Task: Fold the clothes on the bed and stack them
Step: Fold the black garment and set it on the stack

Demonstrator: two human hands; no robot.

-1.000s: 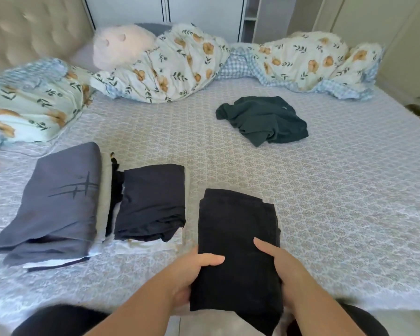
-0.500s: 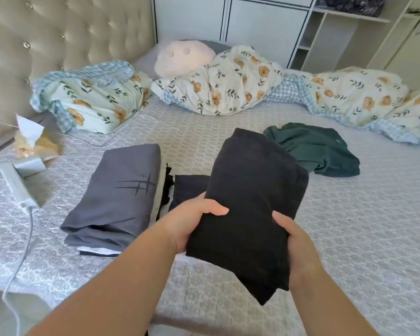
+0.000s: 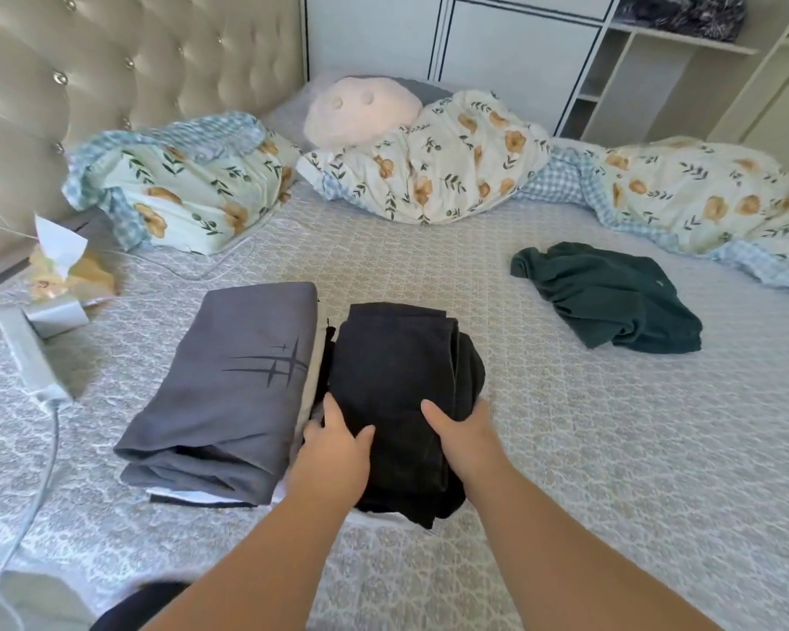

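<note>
Half a second ago the folded black garment was held up in the air; now it lies on the right-hand pile on the bed, over another dark piece with a white layer showing at the pile's near edge.

In the head view, both hands rest on the garment's near end. The left hand lies at its 8 o'clock corner, thumb on top and fingers reaching down the side beside the grey folded stack, which touches the pile on the left. The right hand clasps the 4 o'clock edge, thumb on top, fingers wrapped round the side. A crumpled dark green garment lies unfolded at 2 o'clock, well apart. Floral bedding is bunched along the far side, a tufted headboard at 10 o'clock.
</note>
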